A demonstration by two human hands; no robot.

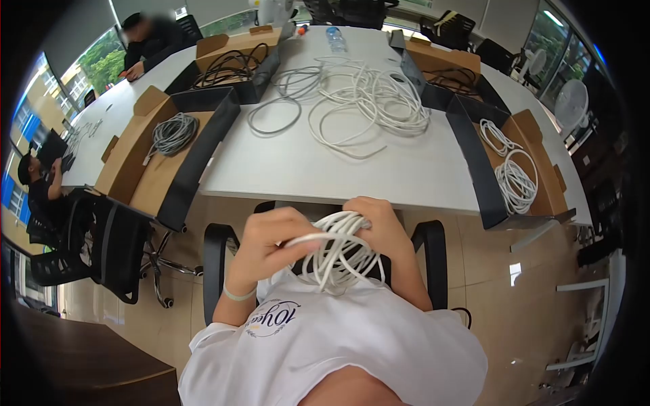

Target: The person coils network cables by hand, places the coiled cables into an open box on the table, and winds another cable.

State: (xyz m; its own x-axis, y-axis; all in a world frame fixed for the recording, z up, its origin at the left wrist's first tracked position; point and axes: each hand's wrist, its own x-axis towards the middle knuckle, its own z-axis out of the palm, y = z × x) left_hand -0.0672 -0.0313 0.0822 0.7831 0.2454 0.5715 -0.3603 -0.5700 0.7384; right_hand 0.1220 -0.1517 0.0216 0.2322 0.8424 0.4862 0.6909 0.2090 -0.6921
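A coiled white cable is bunched in front of my chest, below the table edge. My right hand is closed around the top of the coil on its right side. On the other side, my left hand pinches a loop of the same cable between thumb and fingers. More white cable lies in loose, tangled loops on the table ahead. Thinner grey cable is looped just left of that pile.
Open cardboard boxes stand on both sides: one with a grey coil, one with white coils, and two behind with black cables. A water bottle stands farther back. Two other people sit to the left.
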